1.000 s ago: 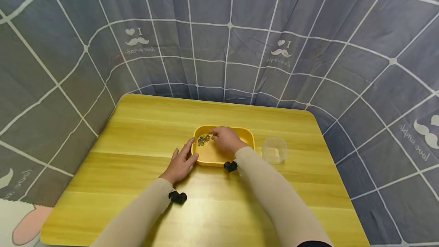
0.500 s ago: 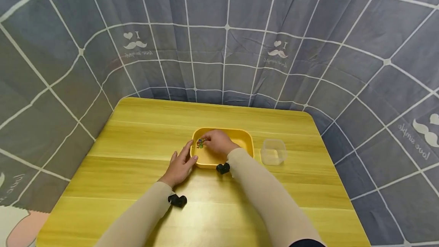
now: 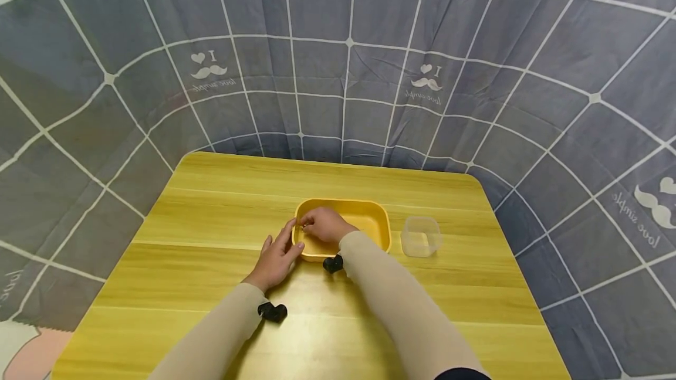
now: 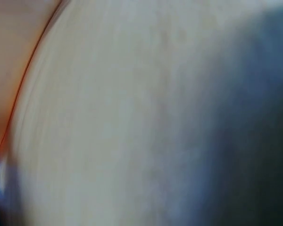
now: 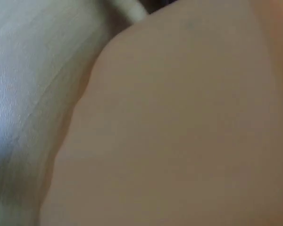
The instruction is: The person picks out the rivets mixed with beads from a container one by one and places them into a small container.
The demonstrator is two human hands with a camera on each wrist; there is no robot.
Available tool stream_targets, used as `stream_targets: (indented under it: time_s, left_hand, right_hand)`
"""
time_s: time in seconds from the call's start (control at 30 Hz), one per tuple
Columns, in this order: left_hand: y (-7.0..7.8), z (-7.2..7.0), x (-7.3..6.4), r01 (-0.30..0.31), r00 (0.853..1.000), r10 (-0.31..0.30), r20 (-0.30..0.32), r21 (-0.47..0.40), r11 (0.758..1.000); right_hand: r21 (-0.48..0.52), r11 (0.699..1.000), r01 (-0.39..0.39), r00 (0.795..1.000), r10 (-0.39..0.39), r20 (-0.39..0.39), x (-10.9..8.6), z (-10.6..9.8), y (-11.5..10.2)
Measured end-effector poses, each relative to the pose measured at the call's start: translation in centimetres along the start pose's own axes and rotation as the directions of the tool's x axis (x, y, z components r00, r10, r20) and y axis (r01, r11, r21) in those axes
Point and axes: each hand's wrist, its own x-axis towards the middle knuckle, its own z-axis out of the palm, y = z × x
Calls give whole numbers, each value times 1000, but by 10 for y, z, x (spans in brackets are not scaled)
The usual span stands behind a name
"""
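A yellow rectangular tray (image 3: pixel 364 221) lies on the table. Inside its left end, my right hand (image 3: pixel 324 224) has its fingers curled down and drawn together over the small colourful marbles, which they almost wholly hide. My left hand (image 3: pixel 274 260) rests at the tray's left side, fingers fairly straight along the rim and the thumb at the near left corner. The right wrist view is mostly filled by the blurred back of the right hand (image 5: pixel 170 122). In the left wrist view only a strip of the left hand (image 4: pixel 12 61) shows at the edge.
To the right of the tray stands a clear plastic container (image 3: pixel 421 236), open at the top. The yellow wood-grain table (image 3: pixel 222 210) has rounded corners. A grey curtain (image 3: pixel 317 69) with white grid lines surrounds its far side and both ends.
My right hand has moved left inside the tray, over the marbles that showed in the earlier frames. The left hand has kept its place at the rim.
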Motion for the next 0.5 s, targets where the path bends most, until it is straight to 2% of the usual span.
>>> stream_targets:
  time_s: [0.5]
  left_hand:
    - [3,0,2,4,1000,-4,-11,5,1000]
  right_hand:
    - [-37,999,10,999,-9,32,0,8,5]
